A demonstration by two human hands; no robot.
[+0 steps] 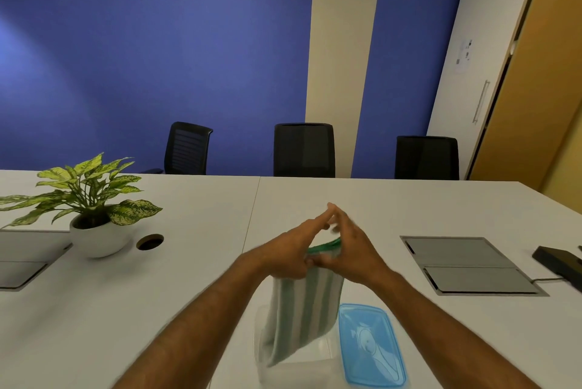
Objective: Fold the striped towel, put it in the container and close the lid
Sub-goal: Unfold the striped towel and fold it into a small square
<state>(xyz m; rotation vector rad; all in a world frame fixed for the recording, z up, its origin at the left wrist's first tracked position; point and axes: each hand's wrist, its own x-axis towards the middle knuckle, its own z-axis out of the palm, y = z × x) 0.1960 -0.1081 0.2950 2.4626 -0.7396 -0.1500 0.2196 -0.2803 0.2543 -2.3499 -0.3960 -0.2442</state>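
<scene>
While both forearms reach up from the bottom edge of the frame, the clear container (pixel 294 366) sits lowest, at bottom centre on the white worktop (pixel 189 278), open at the top, its walls blurred and hard to trace. Just to its right lies the blue lid (pixel 371 346), flat on the worktop and off the container. Hanging above the container is the towel (pixel 302 310), green and white stripes running lengthwise, doubled over, its lower end dangling at or just inside the container mouth; I cannot tell if it touches. Up at frame centre, the left hand (pixel 288 254) and the right hand (pixel 352 250) are pressed together, both closed around the towel's top fold, fingertips meeting in a peak above it. Motion blur softens the fingers.

Further back, right of centre, a grey hatch (pixel 472 265) is set flush in the worktop, with a black device (pixel 557 262) at the right edge. Over at the left, a leafy plant (pixel 85 190) stands in a white pot (pixel 97 237), a round cable hole (pixel 150 242) just beside it. Beyond the worktop's far edge, three black chairs (pixel 304 150) line a blue wall (pixel 157 42).
</scene>
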